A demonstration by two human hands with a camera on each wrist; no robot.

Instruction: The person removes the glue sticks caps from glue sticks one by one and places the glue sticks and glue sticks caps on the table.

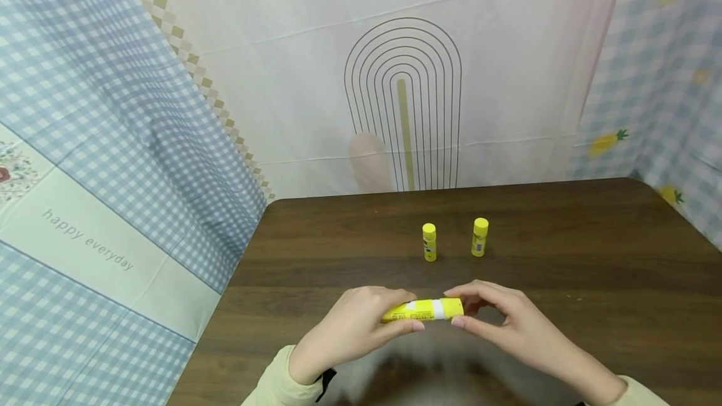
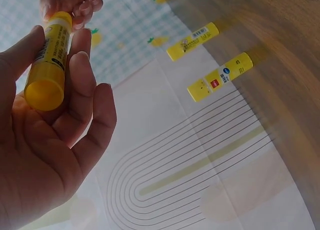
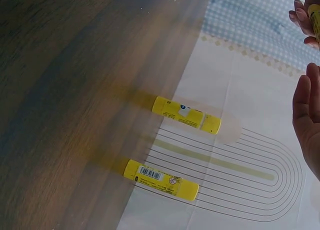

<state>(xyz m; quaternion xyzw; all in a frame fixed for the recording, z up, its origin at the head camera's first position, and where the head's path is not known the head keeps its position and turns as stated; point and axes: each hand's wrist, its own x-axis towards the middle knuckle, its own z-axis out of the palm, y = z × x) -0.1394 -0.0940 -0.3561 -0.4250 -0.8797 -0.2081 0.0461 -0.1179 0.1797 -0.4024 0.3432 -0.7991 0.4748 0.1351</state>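
Note:
A yellow glue stick (image 1: 420, 309) with a white band near its right end is held level above the near part of the table. My left hand (image 1: 361, 321) grips its left part between thumb and fingers. The thumb and forefinger of my right hand (image 1: 507, 324) pinch the opposite end. In the left wrist view, the round yellow end of the held glue stick (image 2: 45, 87) faces the camera, with the left hand (image 2: 50, 150) around it. Only the edge of the right hand (image 3: 310, 120) shows in the right wrist view.
Two more yellow glue sticks stand upright farther back on the dark wooden table (image 1: 338, 237): a left one (image 1: 430, 243) and a right one (image 1: 479, 238). Behind the table hangs a pale cloth (image 1: 282, 80) with line arches; blue checked cloth (image 1: 113, 80) hangs at the left.

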